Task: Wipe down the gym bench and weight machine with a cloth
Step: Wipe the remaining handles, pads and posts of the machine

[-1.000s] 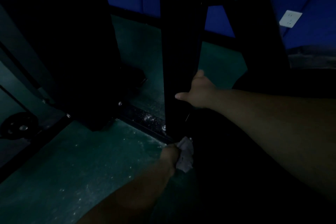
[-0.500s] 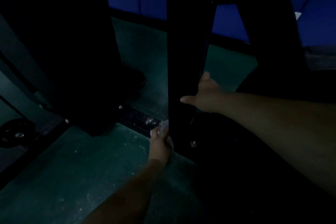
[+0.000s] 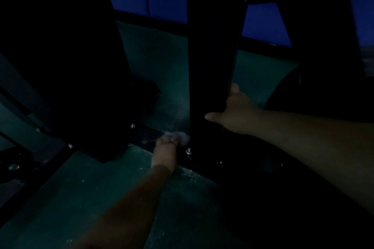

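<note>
Cloth (image 3: pixel 180 136): pale, bunched, blurred, at the black upright (image 3: pixel 210 66) foot.
Your left hand (image 3: pixel 167 148): clenched round cloth.
Your right hand (image 3: pixel 235 112): gripping upright.

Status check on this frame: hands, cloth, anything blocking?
Left hand grips cloth at upright post base. Right hand grips post's edge. Bolt beside cloth; nothing blocking.

Left hand (image 3: pixel 166 148) fisted, right hand (image 3: pixel 235 112) gripping.
</note>
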The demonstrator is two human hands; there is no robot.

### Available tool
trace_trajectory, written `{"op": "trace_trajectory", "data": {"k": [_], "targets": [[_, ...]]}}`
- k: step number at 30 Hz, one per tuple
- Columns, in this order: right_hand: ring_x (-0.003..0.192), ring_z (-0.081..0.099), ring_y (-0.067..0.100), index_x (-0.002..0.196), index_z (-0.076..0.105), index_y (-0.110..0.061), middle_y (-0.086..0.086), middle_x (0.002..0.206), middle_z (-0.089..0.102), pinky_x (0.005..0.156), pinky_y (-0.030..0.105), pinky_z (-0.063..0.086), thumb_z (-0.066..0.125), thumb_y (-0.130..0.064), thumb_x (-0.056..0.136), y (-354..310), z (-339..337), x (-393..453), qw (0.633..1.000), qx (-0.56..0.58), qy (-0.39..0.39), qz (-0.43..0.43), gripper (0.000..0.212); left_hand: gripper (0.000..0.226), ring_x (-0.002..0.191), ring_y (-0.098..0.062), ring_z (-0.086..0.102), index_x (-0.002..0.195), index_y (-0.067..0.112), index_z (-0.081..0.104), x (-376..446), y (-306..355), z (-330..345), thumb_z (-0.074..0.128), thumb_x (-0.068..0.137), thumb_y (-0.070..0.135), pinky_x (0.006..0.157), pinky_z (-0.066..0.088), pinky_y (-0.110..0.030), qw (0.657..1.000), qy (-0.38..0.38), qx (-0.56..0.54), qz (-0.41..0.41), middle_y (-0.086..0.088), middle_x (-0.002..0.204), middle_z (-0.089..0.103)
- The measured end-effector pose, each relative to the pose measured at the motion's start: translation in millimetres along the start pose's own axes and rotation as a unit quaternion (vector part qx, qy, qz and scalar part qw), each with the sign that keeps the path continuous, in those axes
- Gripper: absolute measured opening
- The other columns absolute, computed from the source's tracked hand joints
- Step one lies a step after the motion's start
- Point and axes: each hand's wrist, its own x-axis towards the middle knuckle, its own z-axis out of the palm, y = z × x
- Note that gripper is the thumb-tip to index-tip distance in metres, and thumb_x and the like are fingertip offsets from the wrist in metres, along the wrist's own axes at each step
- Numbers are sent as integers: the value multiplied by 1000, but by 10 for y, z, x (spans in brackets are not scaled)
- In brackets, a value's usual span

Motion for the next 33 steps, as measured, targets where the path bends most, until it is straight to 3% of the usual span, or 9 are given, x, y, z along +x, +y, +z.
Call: {"op": "trace_trajectory", "data": {"k": [2,4,10,15,18,23,26,29,33], "targets": [[125,44,22,144,20,-12,5,138,37,90,21,35,72,-33,83,-2,3,-1,1000,1,-2,1,83,49,116,-34,44,135,24,43,16,-160,-115,46,91,2,97,43,-38,988,93,-43,-114,-16,129,45],[123,45,21,143,22,-14,4,137,38,89,20,35,73,-34,82,-6,7,-12,1000,2,-1,1,82,53,112,-37,45,136,17,47,53,-177,-181,51,87,-1,92,40,-37,982,150,-39,-108,-20,127,46],[124,44,21,143,19,-15,4,138,38,89,21,35,72,-35,83,-3,5,-15,1000,3,-3,9,82,40,105,-24,45,133,22,54,151,102,101,52,94,14,83,30,-22,991,-42,8,126,-9,123,57],[122,46,20,141,17,-12,5,136,42,87,20,35,72,-32,84,-19,-12,-50,1000,17,-6,12,81,50,116,-33,41,139,20,45,25,-186,-84,47,91,6,98,36,-37,983,122,-3,-138,-15,135,46],[118,48,19,138,20,-14,3,130,45,84,20,35,72,-32,84,-41,-16,-68,1000,20,-7,20,77,64,115,-38,39,144,21,41,75,-162,-124,51,85,-3,95,36,-42,985,145,49,-82,-19,139,41],[113,47,16,139,21,-14,1,129,42,87,21,38,73,-31,83,-41,-2,-54,999,27,-4,18,78,56,123,-33,34,149,27,27,319,-192,-85,47,96,26,100,33,-41,993,-9,116,-26,-11,149,30],[116,47,19,138,21,-13,5,136,42,89,22,39,73,-31,83,-44,1,-64,999,26,-1,20,78,49,120,-35,40,145,19,37,134,-251,-103,41,97,13,99,35,-38,983,82,-5,-161,-15,142,39],[125,45,22,141,16,-11,6,141,41,89,19,36,72,-30,83,-44,-1,-72,999,33,0,22,83,41,118,-37,42,139,11,44,-96,-256,-147,39,98,14,98,37,-40,897,191,-208,-340,-20,136,41],[123,47,22,140,19,-12,6,139,43,87,21,37,72,-29,83,-64,4,-72,999,38,4,29,80,57,117,-40,43,143,17,41,36,-236,-180,46,89,-1,94,43,-46,979,177,-30,-95,-19,140,39]]}}
